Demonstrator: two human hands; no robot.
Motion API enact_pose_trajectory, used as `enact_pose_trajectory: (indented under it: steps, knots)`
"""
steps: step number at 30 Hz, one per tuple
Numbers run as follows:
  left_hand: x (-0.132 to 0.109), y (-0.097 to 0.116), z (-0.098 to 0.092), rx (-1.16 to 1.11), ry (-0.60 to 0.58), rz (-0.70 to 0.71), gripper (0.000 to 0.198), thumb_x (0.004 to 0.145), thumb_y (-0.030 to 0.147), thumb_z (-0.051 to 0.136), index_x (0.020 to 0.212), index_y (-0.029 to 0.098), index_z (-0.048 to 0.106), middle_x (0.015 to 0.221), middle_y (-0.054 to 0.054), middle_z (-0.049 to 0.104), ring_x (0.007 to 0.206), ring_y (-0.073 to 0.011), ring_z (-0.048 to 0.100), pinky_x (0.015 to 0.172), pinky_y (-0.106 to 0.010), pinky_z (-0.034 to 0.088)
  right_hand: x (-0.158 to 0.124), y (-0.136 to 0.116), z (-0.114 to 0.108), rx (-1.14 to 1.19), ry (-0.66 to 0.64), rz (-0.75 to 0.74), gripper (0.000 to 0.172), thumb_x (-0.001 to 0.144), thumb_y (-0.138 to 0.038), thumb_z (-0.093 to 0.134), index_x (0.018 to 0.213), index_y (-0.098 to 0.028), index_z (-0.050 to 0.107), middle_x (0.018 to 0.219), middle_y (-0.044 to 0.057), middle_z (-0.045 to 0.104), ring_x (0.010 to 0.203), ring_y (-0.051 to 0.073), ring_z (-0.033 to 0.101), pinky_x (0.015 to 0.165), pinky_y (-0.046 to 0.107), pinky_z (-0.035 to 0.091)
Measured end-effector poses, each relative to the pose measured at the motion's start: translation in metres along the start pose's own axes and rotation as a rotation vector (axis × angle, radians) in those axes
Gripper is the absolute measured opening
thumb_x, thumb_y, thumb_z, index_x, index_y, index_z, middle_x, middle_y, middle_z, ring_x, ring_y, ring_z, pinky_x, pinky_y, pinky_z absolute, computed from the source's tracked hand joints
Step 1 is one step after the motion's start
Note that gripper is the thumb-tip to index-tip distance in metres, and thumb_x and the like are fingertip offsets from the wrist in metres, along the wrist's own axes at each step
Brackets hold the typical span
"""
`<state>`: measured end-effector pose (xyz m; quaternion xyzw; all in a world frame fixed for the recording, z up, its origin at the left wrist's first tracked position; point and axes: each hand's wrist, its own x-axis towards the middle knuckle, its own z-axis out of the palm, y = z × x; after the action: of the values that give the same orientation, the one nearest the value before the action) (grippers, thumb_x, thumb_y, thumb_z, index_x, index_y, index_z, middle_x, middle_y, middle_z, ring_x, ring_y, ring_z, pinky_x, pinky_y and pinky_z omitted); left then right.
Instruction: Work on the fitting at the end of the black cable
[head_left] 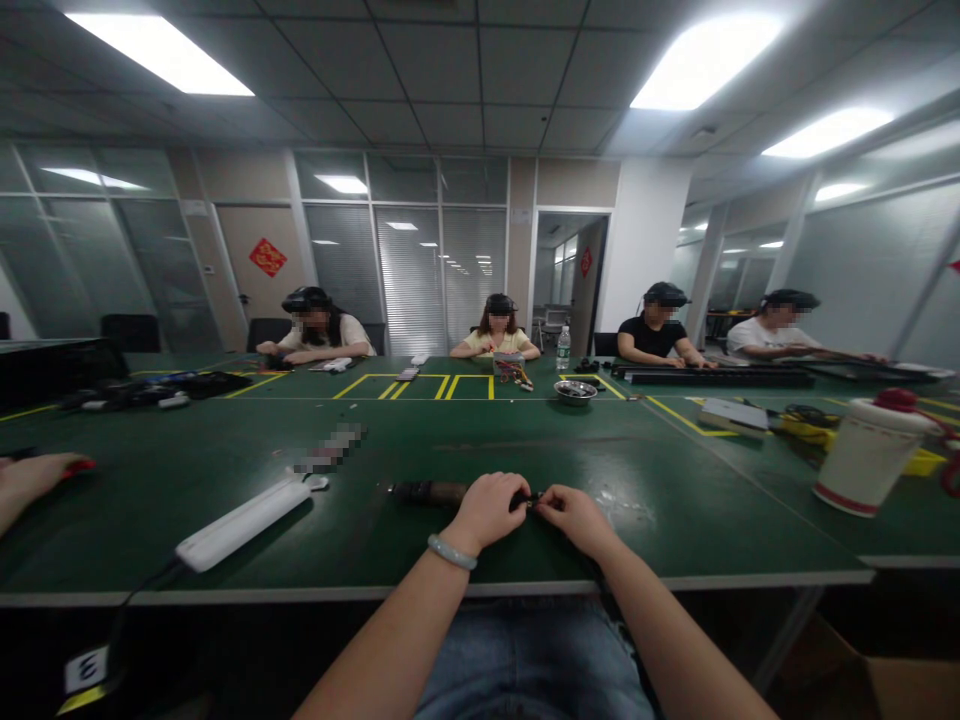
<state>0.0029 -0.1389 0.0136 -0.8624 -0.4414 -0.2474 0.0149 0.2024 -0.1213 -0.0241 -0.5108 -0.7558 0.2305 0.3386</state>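
A dark, cylindrical tool [431,493], shaped like an electric screwdriver, lies along the green table with its small metal tip pointing left. My left hand [489,512], with a pale bangle at the wrist, is wrapped over the tool's right end. Close beside it, my right hand [574,515] pinches a small dark piece [534,499] at that same end. Fingertips of both hands nearly meet there. The piece is too small and too covered to name.
A white power strip [244,520] lies left of the tool. Another person's hand [37,485] reaches in at far left. Rightward stand a white jug with a red lid [870,455] and a grey box [733,416]. A metal bowl [575,392] and water bottle [563,347] stand farther back, where several people sit.
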Motion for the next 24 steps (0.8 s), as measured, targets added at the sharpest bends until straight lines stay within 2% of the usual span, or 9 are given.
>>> enact_pose_trajectory:
  steps: [13,24]
  knots:
    - [0.0006,-0.0063,0.0079,0.018,0.003,0.01,0.009,0.081,0.026,0.061,0.09,0.024,0.063,0.092,0.0,0.065,0.09,-0.0189,0.058,0.081,-0.032,0.041,0.0008,0.0011,0.0016,-0.006,-0.002,0.0,0.021,0.08,-0.038,0.058,0.078,-0.02,0.067,0.075,0.001,0.069,0.066,0.015,0.058,0.061,0.024,0.039]
    - [0.0011,-0.0054,0.0068,0.012,-0.001,0.011,0.009,0.083,0.025,0.061,0.091,0.024,0.063,0.094,0.0,0.065,0.091,-0.019,0.058,0.081,-0.031,0.041,0.0004,-0.0013,-0.0011,-0.002,-0.023,0.002,0.022,0.08,-0.039,0.059,0.08,-0.021,0.071,0.076,0.001,0.07,0.067,0.016,0.059,0.061,0.025,0.039]
